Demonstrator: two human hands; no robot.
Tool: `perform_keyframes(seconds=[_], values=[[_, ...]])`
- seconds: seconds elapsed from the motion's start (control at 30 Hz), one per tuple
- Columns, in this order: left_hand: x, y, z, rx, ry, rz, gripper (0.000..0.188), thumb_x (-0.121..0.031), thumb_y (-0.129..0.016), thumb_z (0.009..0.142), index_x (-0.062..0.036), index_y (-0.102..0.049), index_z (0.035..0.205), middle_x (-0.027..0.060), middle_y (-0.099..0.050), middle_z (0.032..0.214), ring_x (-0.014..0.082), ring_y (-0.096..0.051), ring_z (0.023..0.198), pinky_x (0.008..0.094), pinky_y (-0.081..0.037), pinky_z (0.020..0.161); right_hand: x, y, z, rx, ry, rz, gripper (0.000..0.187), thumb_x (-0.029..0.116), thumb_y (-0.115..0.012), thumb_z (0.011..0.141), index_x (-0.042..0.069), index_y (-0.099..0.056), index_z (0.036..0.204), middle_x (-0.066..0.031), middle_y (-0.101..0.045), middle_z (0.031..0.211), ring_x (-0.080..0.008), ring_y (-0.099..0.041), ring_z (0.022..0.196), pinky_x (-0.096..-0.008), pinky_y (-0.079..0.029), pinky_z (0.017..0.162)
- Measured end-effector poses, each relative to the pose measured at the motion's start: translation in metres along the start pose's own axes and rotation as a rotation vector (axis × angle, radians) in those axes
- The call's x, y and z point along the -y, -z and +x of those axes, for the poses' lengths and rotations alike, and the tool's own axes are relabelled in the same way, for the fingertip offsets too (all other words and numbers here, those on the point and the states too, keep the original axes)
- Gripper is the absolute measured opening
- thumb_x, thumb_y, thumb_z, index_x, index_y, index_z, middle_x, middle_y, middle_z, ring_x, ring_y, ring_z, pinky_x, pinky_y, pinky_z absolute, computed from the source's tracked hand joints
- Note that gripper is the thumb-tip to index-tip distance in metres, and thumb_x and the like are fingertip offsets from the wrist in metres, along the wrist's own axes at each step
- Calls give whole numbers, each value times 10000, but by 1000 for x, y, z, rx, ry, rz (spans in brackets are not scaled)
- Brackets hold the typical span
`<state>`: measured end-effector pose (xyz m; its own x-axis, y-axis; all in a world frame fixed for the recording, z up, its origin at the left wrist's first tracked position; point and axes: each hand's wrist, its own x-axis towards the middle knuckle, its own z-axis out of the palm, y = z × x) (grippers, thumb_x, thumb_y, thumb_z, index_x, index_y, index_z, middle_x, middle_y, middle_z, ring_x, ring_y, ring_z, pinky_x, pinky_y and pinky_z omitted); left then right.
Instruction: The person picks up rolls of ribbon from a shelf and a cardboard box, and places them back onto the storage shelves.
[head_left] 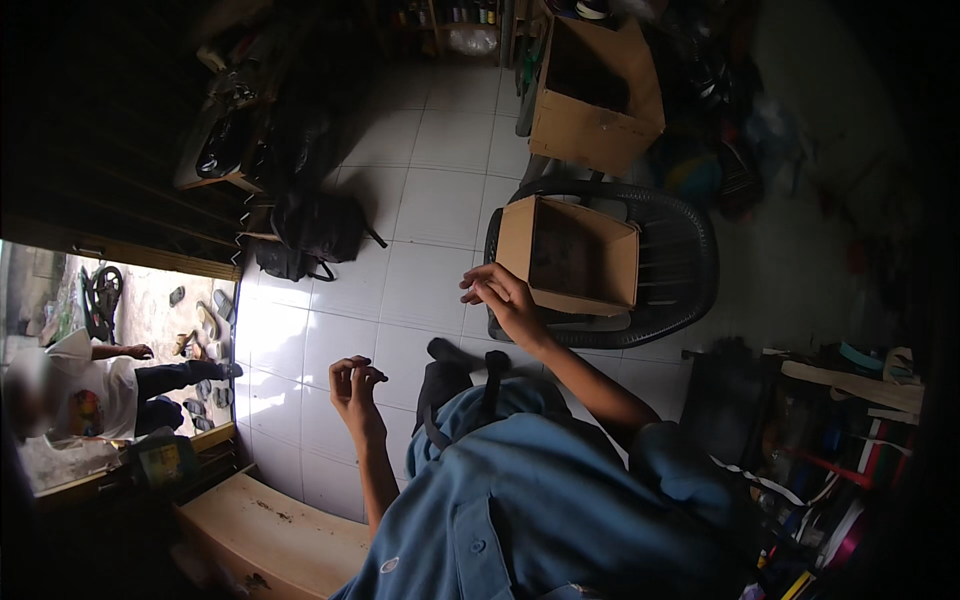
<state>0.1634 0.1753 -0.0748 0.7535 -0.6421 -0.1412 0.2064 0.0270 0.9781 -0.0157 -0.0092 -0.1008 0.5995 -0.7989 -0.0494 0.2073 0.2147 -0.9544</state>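
Observation:
My left hand is held over the tiled floor, its fingers loosely bent and nothing visible in them. To its right and farther forward, my right hand reaches out with its fingers partly stretched and apart, holding nothing that I can see. It is nearest to an open cardboard box, just left of and in front of the box's near corner; whether it touches the box I cannot tell. The box rests on a dark plastic chair. Its inside is in shadow.
A larger cardboard box stands beyond the chair. Black bags lie at the left, near a doorway where a person sits beside several shoes. A wooden piece of furniture is at lower left; cluttered shelves fill the right.

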Motion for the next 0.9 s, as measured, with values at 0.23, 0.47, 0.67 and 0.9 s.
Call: perform_keyframes(seconds=[0.23, 0.47, 0.67, 0.9], values=[[0, -12, 164, 57, 54, -24, 76, -67, -493, 900, -19, -523, 950, 105, -538, 917, 153, -570, 726, 299, -502, 660, -4, -11, 144, -64, 12, -84, 190, 130, -465, 970, -5, -525, 1089, -96, -602, 1001, -170, -623, 907, -296, -493, 826], [-19, -75, 347, 356, 89, 144, 158, -150, -513, 917, -2, -569, 927, 93, -598, 863, 162, -594, 719, 303, -496, 691, -4, 6, 249, -333, 24, -14, 199, 143, -483, 965, -8, -531, 1086, -104, -603, 1005, -184, -624, 905, -308, -504, 826], [-30, -196, 459, 706, 140, 162, 209, -179, -482, 943, 1, -579, 990, 95, -614, 850, 157, -600, 750, 293, -481, 704, 7, 55, 303, -635, 51, 113, 227, 166, -516, 953, -7, -534, 1098, -124, -613, 1002, -193, -637, 879, -309, -513, 776], [-11, -373, 523, 939, 143, 169, 237, -224, -499, 934, 1, -564, 969, 111, -595, 902, 187, -591, 780, 321, -495, 716, 22, 162, 384, -855, 138, 304, 279, 209, -488, 951, -23, -529, 1099, -143, -610, 1006, -215, -640, 855, -302, -504, 785]])
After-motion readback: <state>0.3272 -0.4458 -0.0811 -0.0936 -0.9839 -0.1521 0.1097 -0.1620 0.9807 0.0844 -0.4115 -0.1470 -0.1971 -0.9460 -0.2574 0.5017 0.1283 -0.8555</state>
